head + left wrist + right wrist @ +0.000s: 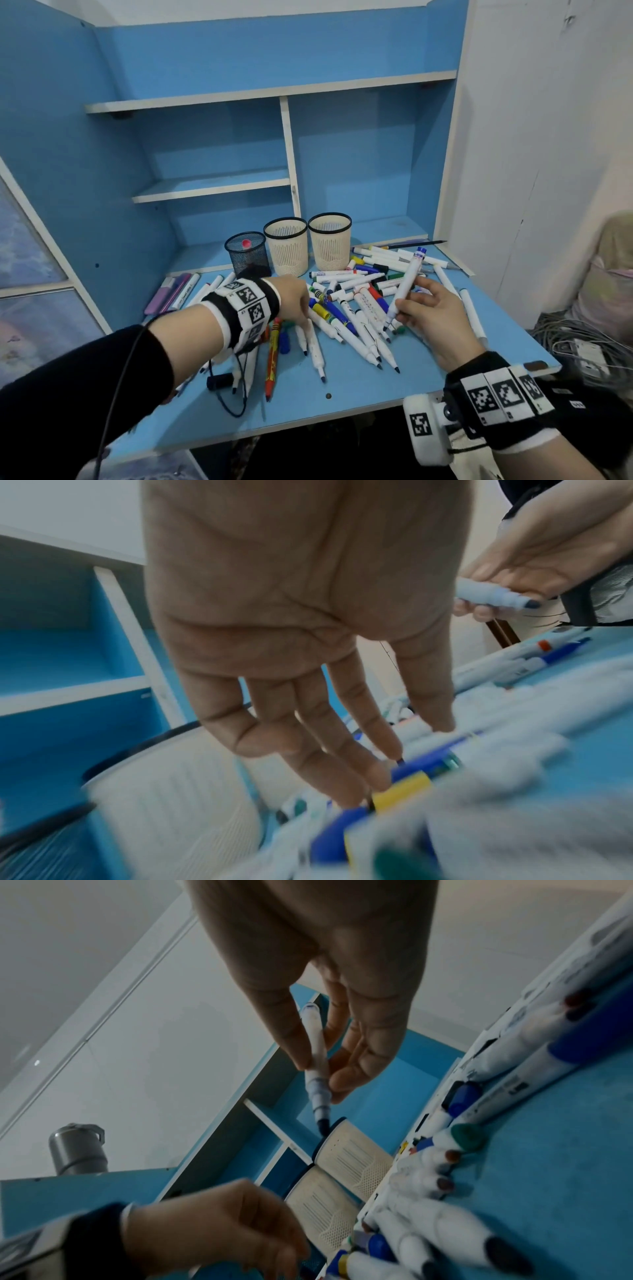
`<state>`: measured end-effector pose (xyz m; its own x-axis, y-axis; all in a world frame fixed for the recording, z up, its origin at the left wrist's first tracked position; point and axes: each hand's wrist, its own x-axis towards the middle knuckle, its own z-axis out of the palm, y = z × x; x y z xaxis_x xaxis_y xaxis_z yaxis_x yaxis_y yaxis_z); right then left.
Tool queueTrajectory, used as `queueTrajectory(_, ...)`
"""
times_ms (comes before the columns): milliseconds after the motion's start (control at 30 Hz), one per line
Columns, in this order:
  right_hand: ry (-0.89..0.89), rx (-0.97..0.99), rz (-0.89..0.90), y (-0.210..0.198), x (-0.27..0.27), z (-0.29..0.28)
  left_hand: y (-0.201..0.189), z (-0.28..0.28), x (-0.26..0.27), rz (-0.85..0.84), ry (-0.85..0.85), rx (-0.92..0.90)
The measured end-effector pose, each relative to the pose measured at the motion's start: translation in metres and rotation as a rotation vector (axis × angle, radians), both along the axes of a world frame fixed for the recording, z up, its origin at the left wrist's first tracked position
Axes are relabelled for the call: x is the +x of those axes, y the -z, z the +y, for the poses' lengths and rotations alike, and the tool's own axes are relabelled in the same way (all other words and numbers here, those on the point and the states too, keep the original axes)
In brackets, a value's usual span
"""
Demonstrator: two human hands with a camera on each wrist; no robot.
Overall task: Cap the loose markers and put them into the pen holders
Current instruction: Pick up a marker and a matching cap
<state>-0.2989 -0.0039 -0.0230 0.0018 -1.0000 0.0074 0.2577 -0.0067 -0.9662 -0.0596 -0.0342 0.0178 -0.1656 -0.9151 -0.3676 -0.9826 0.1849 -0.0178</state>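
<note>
The right hand (428,310) pinches an uncapped blue marker (406,286) in its fingers (291,1042), held tilted above the heap of loose markers (352,308) on the blue worktop (428,373). The left hand (291,296) reaches into the heap with fingers (346,739) straight and apart, gripping nothing, their tips at a blue cap (416,767).

The wet tip could smear the hand, or a wrong-coloured cap could be chosen, since many lie mixed. A sweep through the pile could roll markers off the near edge.

Three pen holders stand at the far side: a black mesh cup (247,253) and two beige cups (286,246), (329,241). Blue shelves (212,186) rise behind; a white wall is right.
</note>
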Motion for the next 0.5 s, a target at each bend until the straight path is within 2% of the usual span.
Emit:
queueTrajectory(233, 0.051, -0.004, -0.024, 0.004, -0.019, -0.003, -0.012, -0.044, -0.058, 0.11, 0.096, -0.137)
queueTrajectory(400, 0.084, 0.008, -0.031, 0.01, -0.03, -0.008, 0.0, -0.059, -0.098, 0.202, 0.241, -0.077)
queueTrajectory(500, 0.088, 0.015, -0.031, 0.012, -0.035, -0.008, 0.007, -0.07, -0.114, 0.144, 0.301, -0.017)
